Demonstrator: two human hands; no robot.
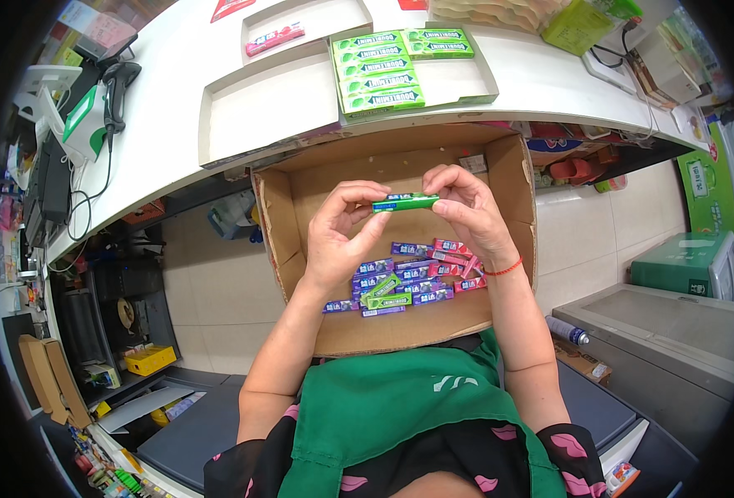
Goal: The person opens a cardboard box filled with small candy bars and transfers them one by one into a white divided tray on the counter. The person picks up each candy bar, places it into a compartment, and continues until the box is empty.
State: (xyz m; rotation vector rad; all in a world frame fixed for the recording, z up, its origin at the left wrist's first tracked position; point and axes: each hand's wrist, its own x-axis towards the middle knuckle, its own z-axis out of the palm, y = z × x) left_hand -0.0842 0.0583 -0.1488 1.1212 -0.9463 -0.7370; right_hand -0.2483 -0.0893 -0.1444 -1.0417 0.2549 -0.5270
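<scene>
Between my two hands, over an open cardboard box (416, 336), is a green pack of gum (405, 203). My left hand (349, 221) grips its left end, while my right hand (463, 208) pinches the right end. Below, on the box's floor, lie several purple gum packs (432, 295), red-pink gum packs (452, 248) and two green Doublemint packs (389, 301). On the white counter beyond, a shallow carton tray (451, 84) holds several green Doublemint packs (382, 81) in two columns. To its left sits a tray (273, 103) showing a bare bottom.
Farther back, another tray (329, 17) contains one pink gum pack (274, 39). A barcode scanner (116, 93) and its cable are at the counter's left. A spray can (567, 330) lies on the right, near a green bin (684, 264). The box sits against the counter's front edge.
</scene>
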